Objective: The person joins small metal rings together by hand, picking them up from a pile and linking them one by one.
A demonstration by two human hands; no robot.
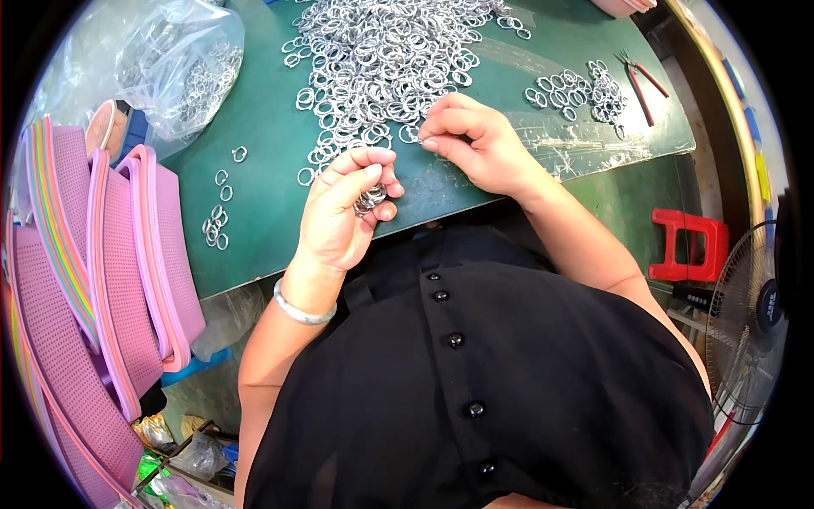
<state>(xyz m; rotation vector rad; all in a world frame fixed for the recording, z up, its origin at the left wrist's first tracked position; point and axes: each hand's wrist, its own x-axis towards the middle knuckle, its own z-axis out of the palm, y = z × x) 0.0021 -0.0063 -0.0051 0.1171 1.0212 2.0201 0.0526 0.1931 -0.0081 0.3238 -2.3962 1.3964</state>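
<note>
A big heap of silver metal rings (390,59) covers the far middle of the green table. Above the table's near edge my left hand (346,199), with a pale bangle on its wrist, is curled round several of these rings (370,199). My right hand (479,144) is at the near right side of the heap. Its thumb and forefinger pinch a single ring (409,134) by its edge. A gap of table separates the two hands.
Red-handled pliers (642,89) and a smaller ring group (585,92) lie at right. Loose rings (217,222) and a clear bag of rings (199,76) are on the left. Stacked pink baskets (127,254) stand beside the table. A red stool (688,246) and a fan (746,314) stand right.
</note>
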